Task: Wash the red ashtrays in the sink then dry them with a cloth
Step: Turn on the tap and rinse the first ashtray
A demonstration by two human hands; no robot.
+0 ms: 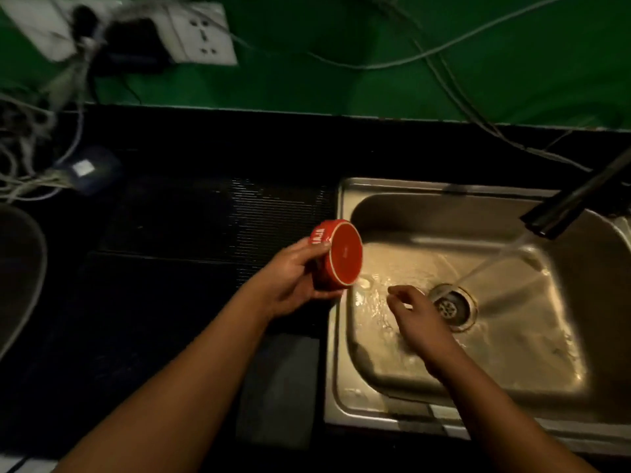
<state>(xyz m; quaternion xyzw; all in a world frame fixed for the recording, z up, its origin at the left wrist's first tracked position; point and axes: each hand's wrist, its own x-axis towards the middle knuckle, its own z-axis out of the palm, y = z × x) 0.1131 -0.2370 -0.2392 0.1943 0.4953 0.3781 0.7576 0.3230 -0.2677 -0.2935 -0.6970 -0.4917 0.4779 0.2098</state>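
Head view, looking down: the person's left grip (293, 278) is closed around a round red ashtray with white lettering on its side wall (336, 254), just left of centre in the frame. The ashtray is tipped on its side. Its flat circular face, ringed by a thin pale line, is turned to the right, away from the palm. The thumb lies across the upper wall beside the lettering and the fingers curl under the lower wall, so the ashtray juts out past the fingertips. It hangs right over the left rim of the stainless steel sink (345, 199), touching neither the sink nor the dark surface (170, 302).

The right grip (413, 315) holds nothing. Its fingers are loosely curled over the wet basin, just left of the round metal drain (450, 307) and well apart from the ashtray.

From the dark tap (573, 203) at the right edge, a stream of water (491, 264) slants down and lands near the drain.

Upper left of the frame, a white wall socket (201, 32) sits blurred on the green wall (341, 63), with pale cables (375, 64) trailing across it.
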